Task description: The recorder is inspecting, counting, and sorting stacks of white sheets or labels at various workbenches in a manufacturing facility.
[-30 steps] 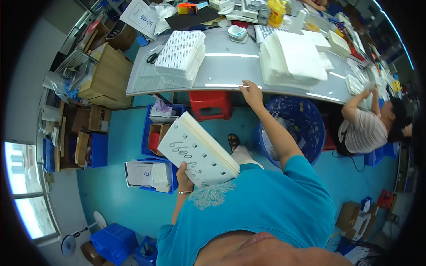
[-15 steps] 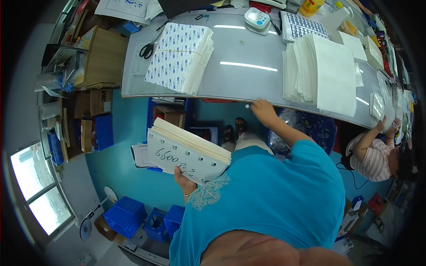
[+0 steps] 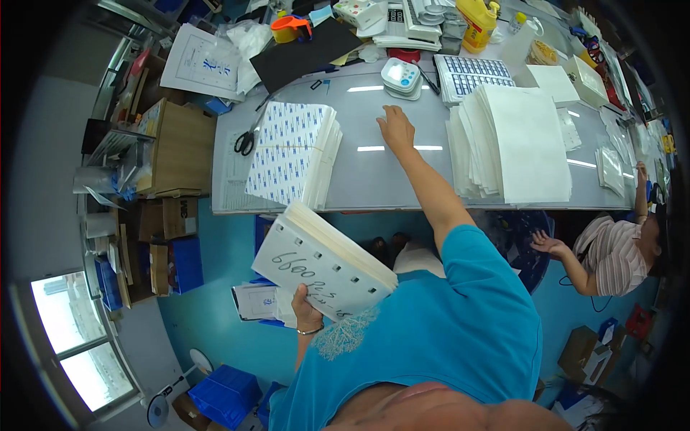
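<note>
My left hand (image 3: 307,313) is closed on the lower edge of a thick stack of cream sheets (image 3: 323,269), held tilted in front of my body. Its white face has black handwriting and a row of small dark squares. My right hand (image 3: 397,131) is stretched out over the grey table (image 3: 359,179), its fingers bent and drawn together at the surface. Whatever lies at those fingertips is too small to make out. Just beyond that hand sits a small white device with blue buttons (image 3: 400,75).
A blue-patterned stack (image 3: 291,154) and black scissors (image 3: 245,142) lie left on the table, white sheets (image 3: 528,147) right. Behind stand a yellow bottle (image 3: 477,25) and an orange tape dispenser (image 3: 290,29). Another person (image 3: 607,248) works at right; blue crates (image 3: 223,395) stand lower left.
My right hand has moved from below the table's near edge up over its surface. The view has shifted, and the stack stays in my left hand. The other person has lowered one hand.
</note>
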